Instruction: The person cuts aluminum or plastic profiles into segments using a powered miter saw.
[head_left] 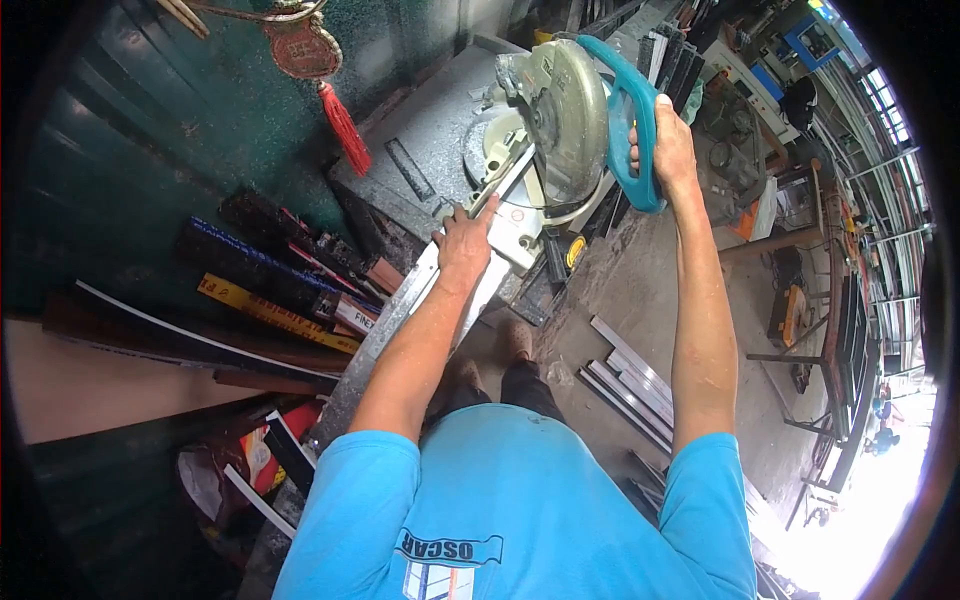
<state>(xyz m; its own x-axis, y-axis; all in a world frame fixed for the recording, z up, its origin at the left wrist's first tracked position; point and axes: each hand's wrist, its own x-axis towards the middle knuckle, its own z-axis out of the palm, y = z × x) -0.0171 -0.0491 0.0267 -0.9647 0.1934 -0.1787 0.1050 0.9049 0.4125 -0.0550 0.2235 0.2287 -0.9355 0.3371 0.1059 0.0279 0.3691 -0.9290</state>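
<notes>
A miter saw with a dusty pale blade guard (566, 118) sits on a grey bench. My right hand (672, 145) is wrapped around the saw's teal handle (648, 150), thumb lying along its top. My left hand (465, 245) rests at the saw's fence, its fingers curled over a pale metal profile (478, 292) and the index finger pointing toward the blade guard. From the saw base, the profile runs down-left beneath my left forearm. The blade's edge and the profile's far end are hidden by the guard.
Long strips and a yellow level-like bar (270, 312) lean at left. Cut metal profiles (630, 385) lie on the floor at right, near my feet (519, 340). A red tassel (343, 130) hangs at upper left. A metal-framed table (830, 300) stands farther right.
</notes>
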